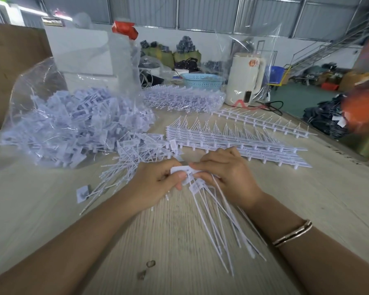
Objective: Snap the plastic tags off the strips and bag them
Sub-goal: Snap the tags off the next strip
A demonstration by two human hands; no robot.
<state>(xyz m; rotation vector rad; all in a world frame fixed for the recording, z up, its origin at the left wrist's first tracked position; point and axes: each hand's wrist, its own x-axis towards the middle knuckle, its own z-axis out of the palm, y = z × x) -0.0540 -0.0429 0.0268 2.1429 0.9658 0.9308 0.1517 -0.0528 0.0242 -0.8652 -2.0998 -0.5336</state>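
My left hand [156, 179] and my right hand [226, 173] meet at the table's middle, both pinching a bundle of white plastic tags [195, 185]. The tags' thin tails fan toward me over the wooden table [173, 235]. A stack of uncut tag strips [232, 141] lies just beyond my hands. Loose snapped tags [134, 158] are piled to the left of my hands. A clear plastic bag [68, 122] holding many tags lies at the left.
More strips in a clear wrapper [183, 99] lie further back, with a single strip [262, 122] at the right. A white appliance [245, 81], a blue basket [202, 80] and a white box [81, 52] stand behind. The table edge runs along the right.
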